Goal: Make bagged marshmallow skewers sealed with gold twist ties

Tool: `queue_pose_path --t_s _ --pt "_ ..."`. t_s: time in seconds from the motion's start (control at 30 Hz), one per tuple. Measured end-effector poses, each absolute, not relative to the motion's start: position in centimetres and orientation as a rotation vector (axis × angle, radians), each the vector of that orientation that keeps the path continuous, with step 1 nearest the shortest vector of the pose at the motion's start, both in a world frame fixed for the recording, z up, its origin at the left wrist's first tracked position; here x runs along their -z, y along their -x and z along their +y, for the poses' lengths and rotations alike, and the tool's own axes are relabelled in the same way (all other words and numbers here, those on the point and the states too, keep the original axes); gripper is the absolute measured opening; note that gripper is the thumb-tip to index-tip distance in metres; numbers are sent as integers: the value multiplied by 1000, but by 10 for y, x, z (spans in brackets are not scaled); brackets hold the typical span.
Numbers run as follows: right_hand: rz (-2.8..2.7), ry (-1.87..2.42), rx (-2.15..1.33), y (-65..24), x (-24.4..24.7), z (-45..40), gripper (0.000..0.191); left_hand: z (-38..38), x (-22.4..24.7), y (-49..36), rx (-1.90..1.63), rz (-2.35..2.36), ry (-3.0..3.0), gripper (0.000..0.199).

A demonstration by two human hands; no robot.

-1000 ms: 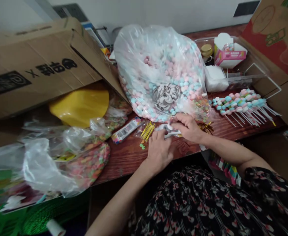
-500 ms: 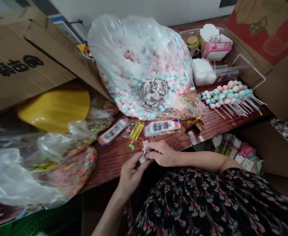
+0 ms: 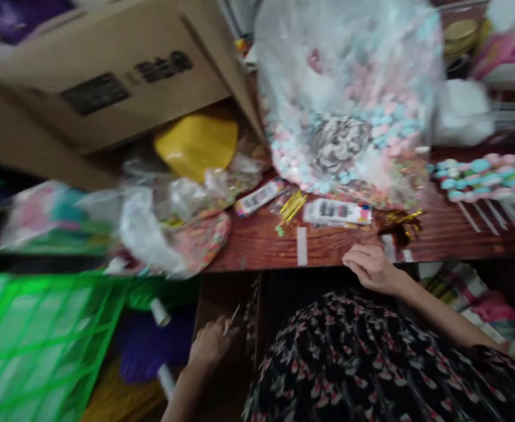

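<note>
My left hand (image 3: 209,343) is lowered below the table's front edge, beside the dark opening under it. Its fingers are closed on a thin pale stick-like piece (image 3: 231,323) with a bit of orange at its lower end; blur hides more detail. At the table edge, my right hand (image 3: 372,266) has its fingers curled together, and whatever may be in them is hidden. Just beyond it lie a white strip (image 3: 388,247) and a bundle of shiny gold-brown twist ties (image 3: 398,227). Another white strip (image 3: 302,246) lies farther left on the table.
A large clear bag of pastel marshmallows (image 3: 385,126) stands behind printed packets (image 3: 339,211) and yellow ties (image 3: 293,206). Marshmallow skewers (image 3: 486,176) lie right. Candy bags (image 3: 200,243), a cardboard box (image 3: 125,76) and a green crate (image 3: 50,340) are left.
The view has turned left. My hands were together at the table edge and are now apart: the left has dropped down and left with the stick-like piece, the right has shifted right.
</note>
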State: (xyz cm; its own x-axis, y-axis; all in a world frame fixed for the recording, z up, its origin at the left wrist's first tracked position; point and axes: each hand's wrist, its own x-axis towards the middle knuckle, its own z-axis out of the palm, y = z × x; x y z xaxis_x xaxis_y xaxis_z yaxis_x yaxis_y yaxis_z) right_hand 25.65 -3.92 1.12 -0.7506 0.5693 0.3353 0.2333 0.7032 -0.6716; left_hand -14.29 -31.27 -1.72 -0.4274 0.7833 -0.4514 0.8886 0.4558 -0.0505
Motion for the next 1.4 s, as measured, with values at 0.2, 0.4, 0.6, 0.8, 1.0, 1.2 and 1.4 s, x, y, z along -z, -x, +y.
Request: queue_pose_path --t_s 0.2,0.4,0.6,0.8,1.0,1.2,1.4 --pt "-1728 1480 -337 -334 -17 -1 19 -137 -21 53 -520 1830 -2571 23" --pt "-1694 1946 5 -393 -22 28 26 15 -35 -51 -67 1497 -2884 29" --pt "-1906 2210 68 -407 -25 47 26 15 -13 -48 102 1510 -2957 25" --pt "-1918 2410 50 -391 -14 72 29 12 -6 -40 -133 1494 -2992 19" --pt "-1966 2370 81 -395 -43 77 31 11 2 -40 -307 1514 -2998 14" --pt "-2376 2101 175 -400 -88 106 35 10 -2 -44 -326 1537 -3005 13" --pt "-2615 1957 233 -393 -96 130 34 8 -2 -46 -292 1561 -2957 14"
